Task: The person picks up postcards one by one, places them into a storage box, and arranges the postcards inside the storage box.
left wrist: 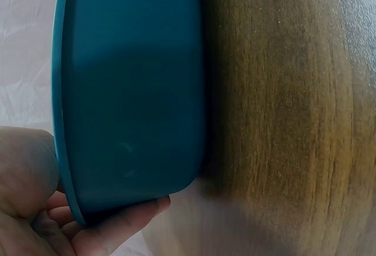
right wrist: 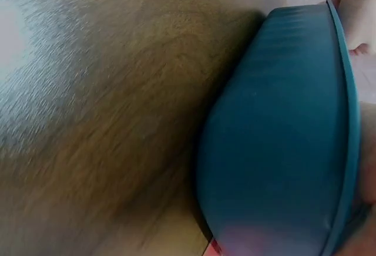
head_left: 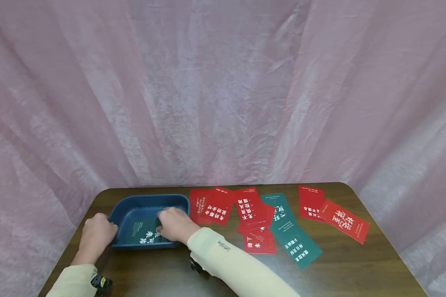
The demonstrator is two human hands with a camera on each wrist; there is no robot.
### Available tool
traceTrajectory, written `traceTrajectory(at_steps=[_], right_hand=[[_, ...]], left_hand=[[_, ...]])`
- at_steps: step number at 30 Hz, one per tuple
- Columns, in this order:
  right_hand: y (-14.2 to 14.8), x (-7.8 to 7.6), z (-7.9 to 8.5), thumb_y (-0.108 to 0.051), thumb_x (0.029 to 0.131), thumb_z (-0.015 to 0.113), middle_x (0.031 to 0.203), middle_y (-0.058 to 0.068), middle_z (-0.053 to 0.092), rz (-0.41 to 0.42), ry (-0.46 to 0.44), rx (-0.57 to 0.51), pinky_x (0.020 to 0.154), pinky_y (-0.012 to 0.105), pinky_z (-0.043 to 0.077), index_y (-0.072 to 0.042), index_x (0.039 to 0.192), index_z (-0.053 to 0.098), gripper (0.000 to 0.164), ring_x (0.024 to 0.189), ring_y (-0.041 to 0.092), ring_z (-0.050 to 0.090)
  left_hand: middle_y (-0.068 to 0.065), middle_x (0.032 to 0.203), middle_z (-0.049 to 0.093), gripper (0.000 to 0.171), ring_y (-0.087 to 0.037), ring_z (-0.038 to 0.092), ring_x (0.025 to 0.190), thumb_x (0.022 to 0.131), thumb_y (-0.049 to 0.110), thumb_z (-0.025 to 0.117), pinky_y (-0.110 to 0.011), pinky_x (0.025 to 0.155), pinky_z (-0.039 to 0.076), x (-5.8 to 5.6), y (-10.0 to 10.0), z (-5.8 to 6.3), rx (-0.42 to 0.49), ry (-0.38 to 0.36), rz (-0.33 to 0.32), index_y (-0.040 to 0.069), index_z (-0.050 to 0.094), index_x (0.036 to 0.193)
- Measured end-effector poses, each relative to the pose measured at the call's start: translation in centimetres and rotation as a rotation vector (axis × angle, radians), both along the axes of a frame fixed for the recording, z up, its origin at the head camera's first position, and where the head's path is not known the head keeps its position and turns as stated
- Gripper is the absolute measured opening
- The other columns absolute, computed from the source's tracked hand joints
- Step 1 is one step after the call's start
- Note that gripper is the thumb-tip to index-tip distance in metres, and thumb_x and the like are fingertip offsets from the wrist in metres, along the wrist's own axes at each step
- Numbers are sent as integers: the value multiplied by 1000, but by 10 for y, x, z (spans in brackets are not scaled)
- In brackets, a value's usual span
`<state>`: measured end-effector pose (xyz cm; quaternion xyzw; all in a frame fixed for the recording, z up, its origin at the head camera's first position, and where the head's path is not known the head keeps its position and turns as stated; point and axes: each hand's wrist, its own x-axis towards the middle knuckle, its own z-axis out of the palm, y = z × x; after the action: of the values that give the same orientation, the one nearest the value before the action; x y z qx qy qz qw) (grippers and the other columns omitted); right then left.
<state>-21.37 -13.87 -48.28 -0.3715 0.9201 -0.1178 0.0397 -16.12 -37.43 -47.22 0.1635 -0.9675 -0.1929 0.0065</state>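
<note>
A blue plastic basin (head_left: 134,202) stands at the left end of the table. My left hand (head_left: 98,233) grips its left end; in the left wrist view the thumb side is at the rim and a finger lies along the outer wall (left wrist: 135,121). My right hand (head_left: 176,224) reaches over the basin's right side, fingers bent inside and pinching a green card (head_left: 141,232) with white writing, whose right part it covers. The right wrist view shows mostly the outside of the basin (right wrist: 276,132), with the right fingers largely hidden behind its rim.
Right of the basin lie several overlapping red cards (head_left: 221,204) and green cards (head_left: 295,243). Two more red cards (head_left: 345,221) lie farther right. The wooden table (head_left: 163,272) has rounded back corners, and a pink curtain (head_left: 223,90) hangs behind it.
</note>
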Motion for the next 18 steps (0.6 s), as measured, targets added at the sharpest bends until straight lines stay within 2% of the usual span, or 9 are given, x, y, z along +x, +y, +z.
traceTrajectory(at_steps=[4,9,13,18], right_hand=[[9,0,6,-41,82,66,114,-11,57,20,1,-20,85,21,40,-21,126,57,48,99,3,50],[23,-2,14,-42,84,63,120,-11,55,38,60,-32,87,22,39,-22,128,56,49,106,5,49],[40,-5,25,-44,82,65,121,-8,55,9,99,-76,86,23,41,-20,129,55,54,107,7,50],[74,-12,41,-40,82,66,121,-3,56,-32,162,-164,87,23,40,-15,129,54,55,106,11,51]], left_hand=[[-23,79,59,27,-30,54,64,81,12,50,-42,53,45,0,0,0,-5,-3,6,-10,61,91],[-22,77,58,25,-27,53,63,81,12,50,-40,52,45,-1,-2,-1,9,-28,3,-10,60,89],[-18,74,58,25,-26,52,61,81,12,49,-39,50,44,-3,-4,1,17,-41,-6,-8,61,87],[-21,77,58,28,-28,52,63,80,12,49,-40,50,44,-5,-8,6,-4,-32,-12,-10,60,92]])
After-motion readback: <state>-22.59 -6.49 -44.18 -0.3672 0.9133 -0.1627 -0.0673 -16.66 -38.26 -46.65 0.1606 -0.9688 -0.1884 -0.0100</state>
